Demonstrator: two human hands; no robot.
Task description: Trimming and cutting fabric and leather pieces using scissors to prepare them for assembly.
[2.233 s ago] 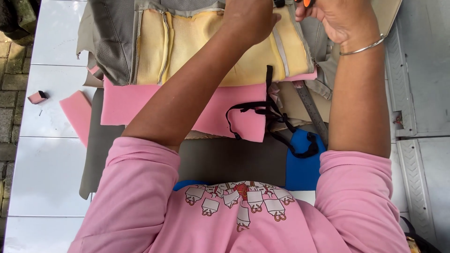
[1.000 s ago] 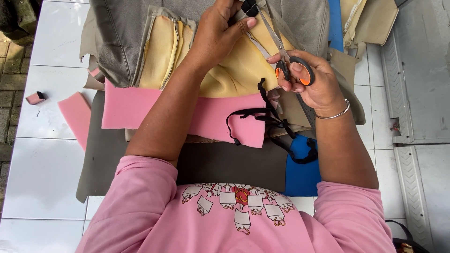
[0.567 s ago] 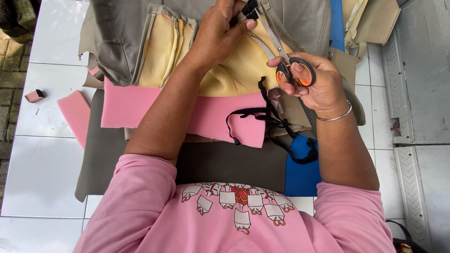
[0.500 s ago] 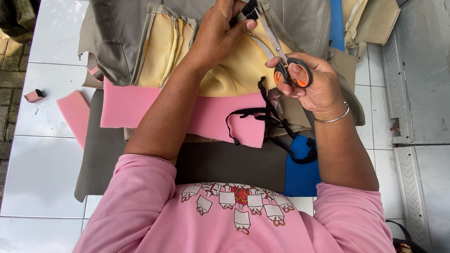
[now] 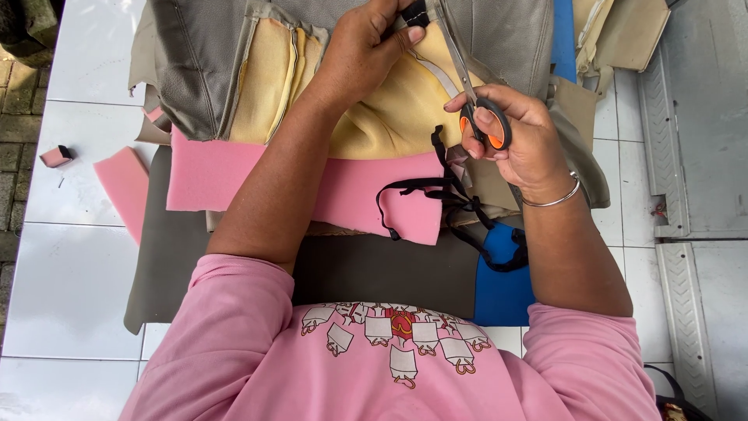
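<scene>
A floor of glossy white tiles (image 5: 78, 257) serves as the workbench here, with a strip of brick paving at its far left edge and a grey metal sill along the right. Spread over the tiles is a grey fabric cover (image 5: 202, 70) turned partly inside out, so its yellow foam lining (image 5: 374, 117) shows in the middle.

The left hand (image 5: 362, 51) sits on top of that yellow lining, its thumb and fingers pinched around a small black strap end (image 5: 415, 13) at the cover's upper edge. The right hand (image 5: 518, 136) is just to the right of the lining, fingers closed through the orange-and-black handles of a pair of scissors (image 5: 467, 78). The blades run up toward the pinched strap; whether they are biting into it I cannot tell, as the tips reach the top of the view.

Below the lining lies a pink foam sheet (image 5: 234, 175), with a loop of black webbing (image 5: 436, 191) trailing across its right end onto a blue panel (image 5: 502, 281). Left of the pink sheet, a smaller pink offcut (image 5: 125, 187) and a tiny scrap (image 5: 56, 156) lie on the tiles.

Judging by those offcuts, some foam has already been cut; the trimming at the cover's top edge looks to be mid-way, and nothing appears sewn or closed up yet.
</scene>
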